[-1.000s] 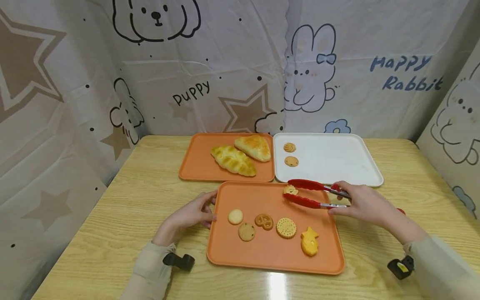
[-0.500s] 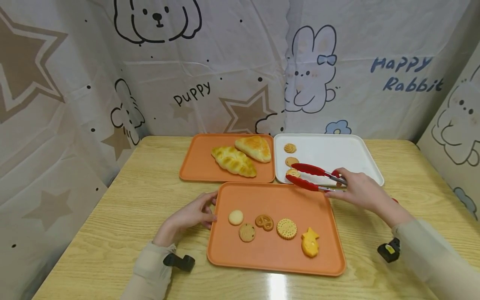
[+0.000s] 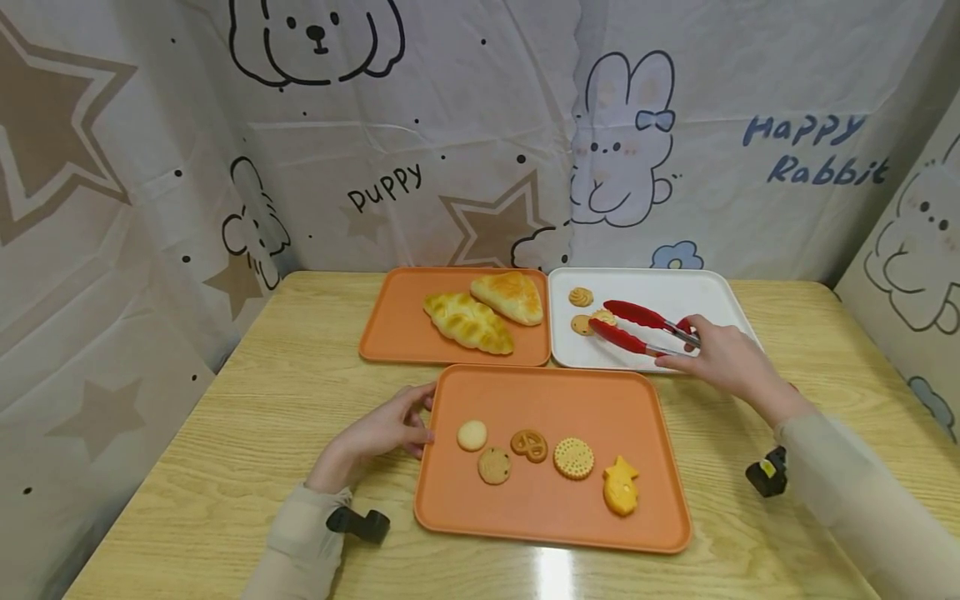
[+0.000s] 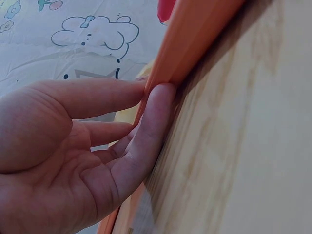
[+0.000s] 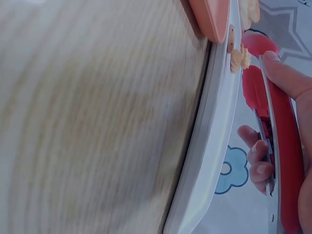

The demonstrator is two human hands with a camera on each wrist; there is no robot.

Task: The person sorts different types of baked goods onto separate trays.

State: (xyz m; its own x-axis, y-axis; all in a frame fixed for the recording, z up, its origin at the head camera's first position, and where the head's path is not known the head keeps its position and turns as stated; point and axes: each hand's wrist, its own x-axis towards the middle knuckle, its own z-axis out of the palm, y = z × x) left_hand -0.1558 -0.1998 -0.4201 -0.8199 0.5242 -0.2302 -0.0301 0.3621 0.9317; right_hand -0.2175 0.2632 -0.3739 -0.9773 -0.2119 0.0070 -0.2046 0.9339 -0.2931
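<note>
My right hand (image 3: 726, 358) grips a pair of red-tipped kitchen tongs (image 3: 636, 314), which reach over the white tray (image 3: 690, 293). Between the red tips is a small pale cookie (image 3: 603, 317), partly hidden by them. Just left of it on the tray lie a round cookie (image 3: 580, 325) and, farther back, a swirl cookie (image 3: 581, 297). My left hand (image 3: 384, 427) holds the left edge of the front orange tray (image 3: 517, 390); in the left wrist view its fingertips (image 4: 162, 95) meet at the rim.
On the front tray lie a plain round cookie (image 3: 472, 435), a chip cookie (image 3: 494, 465), a pretzel cookie (image 3: 529, 446), a dotted round biscuit (image 3: 573, 458) and a yellow pineapple-shaped cookie (image 3: 620, 487). Behind, another orange tray (image 3: 393, 329) bears a braided bread (image 3: 468, 322) and a triangular pastry (image 3: 510, 297).
The tongs have carried the small cookie from the back of the front orange tray onto the white tray, then a little farther back and right. My left hand stays at the tray edge.
</note>
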